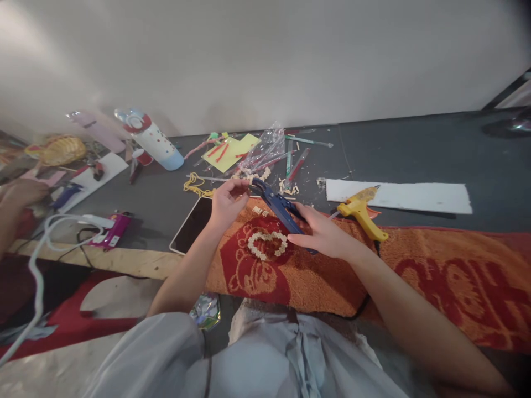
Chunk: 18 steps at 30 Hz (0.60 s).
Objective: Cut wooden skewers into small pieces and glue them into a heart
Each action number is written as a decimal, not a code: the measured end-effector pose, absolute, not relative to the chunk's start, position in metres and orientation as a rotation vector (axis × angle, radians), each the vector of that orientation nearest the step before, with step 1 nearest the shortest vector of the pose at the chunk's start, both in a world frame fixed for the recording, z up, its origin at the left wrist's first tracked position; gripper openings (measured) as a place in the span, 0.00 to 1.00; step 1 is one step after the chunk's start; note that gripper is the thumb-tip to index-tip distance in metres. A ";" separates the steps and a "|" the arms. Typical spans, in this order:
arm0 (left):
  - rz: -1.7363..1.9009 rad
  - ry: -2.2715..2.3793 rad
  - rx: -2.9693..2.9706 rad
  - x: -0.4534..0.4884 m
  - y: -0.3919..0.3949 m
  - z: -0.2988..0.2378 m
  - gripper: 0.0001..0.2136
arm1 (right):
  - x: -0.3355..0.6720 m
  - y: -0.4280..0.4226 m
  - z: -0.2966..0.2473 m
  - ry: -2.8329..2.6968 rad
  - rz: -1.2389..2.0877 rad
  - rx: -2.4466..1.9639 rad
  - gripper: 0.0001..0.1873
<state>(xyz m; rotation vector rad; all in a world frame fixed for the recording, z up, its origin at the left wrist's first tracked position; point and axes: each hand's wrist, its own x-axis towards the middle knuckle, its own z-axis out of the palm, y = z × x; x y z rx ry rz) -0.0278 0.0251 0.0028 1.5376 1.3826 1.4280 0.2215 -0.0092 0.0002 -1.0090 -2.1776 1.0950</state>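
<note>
My right hand (321, 231) is wrapped round the handles of a blue hand cutter (277, 203), whose jaws point up and left. At those jaws, the fingers of my left hand (230, 203) pinch a small pale stick piece (250, 181). Below the tool, a heart-shaped outline (265, 257) built from small cream pieces lies on an orange and red towel (327, 282). A few cut pale bits (259, 210) rest on the towel's upper part, and more scraps are scattered just beyond the cutter.
A yellow glue gun (360, 211) lies right, partly over a white board (415, 194). Left are a tablet (193, 224), yellow cord (197, 185) and a magenta power strip (112, 231). Behind lie glue sticks, yellow paper (228, 152) and a bottle (153, 141). Another person's hand (25, 193) is far left.
</note>
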 end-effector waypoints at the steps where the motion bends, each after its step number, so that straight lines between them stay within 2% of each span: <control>1: 1.436 1.378 1.534 -0.028 0.025 0.003 0.13 | 0.222 -0.009 0.000 -2.172 1.108 -1.003 0.31; 6: 1.481 1.339 1.516 -0.028 0.024 0.005 0.20 | 0.222 -0.008 0.000 -2.152 1.148 -1.009 0.31; 18: 1.468 1.208 1.680 -0.028 0.025 -0.002 0.20 | 0.222 -0.008 -0.001 -2.127 1.174 -0.935 0.31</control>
